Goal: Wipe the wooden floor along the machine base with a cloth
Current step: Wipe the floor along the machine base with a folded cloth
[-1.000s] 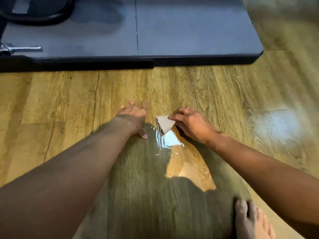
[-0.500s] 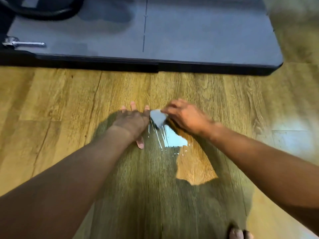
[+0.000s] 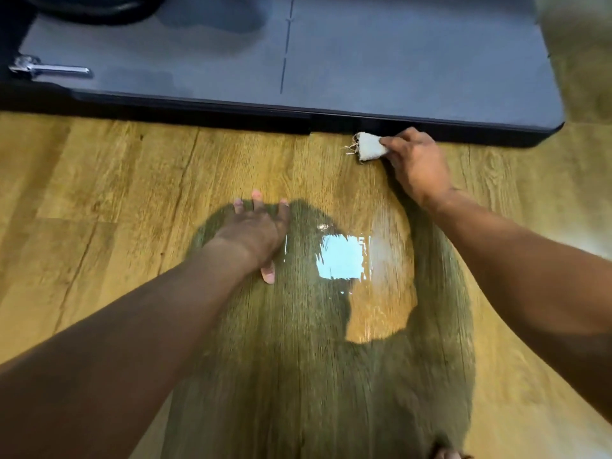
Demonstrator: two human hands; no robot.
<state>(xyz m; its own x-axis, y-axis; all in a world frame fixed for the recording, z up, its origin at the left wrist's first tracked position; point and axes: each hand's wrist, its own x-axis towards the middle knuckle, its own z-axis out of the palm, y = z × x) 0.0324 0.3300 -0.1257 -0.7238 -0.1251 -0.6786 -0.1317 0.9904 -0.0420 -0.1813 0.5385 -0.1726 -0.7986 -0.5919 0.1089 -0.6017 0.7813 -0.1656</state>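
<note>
My right hand (image 3: 415, 162) grips a small folded white cloth (image 3: 369, 146) with frayed threads and holds it down on the wooden floor (image 3: 132, 180), right against the dark front edge of the grey machine base (image 3: 397, 71). My left hand (image 3: 256, 231) lies flat on the floor nearer to me, fingers spread, palm down, holding nothing. A shiny wet patch (image 3: 341, 260) glints on the boards between my two arms.
A chrome lever (image 3: 49, 69) lies on the base at the far left, with a black hose (image 3: 96, 8) curving above it. The base's right corner ends near the frame's right side. My own shadow covers the floor in front of me.
My right hand has carried the cloth from beside my left hand, near the wet patch, away and to the right up to the base's edge. The left hand stays planted.
</note>
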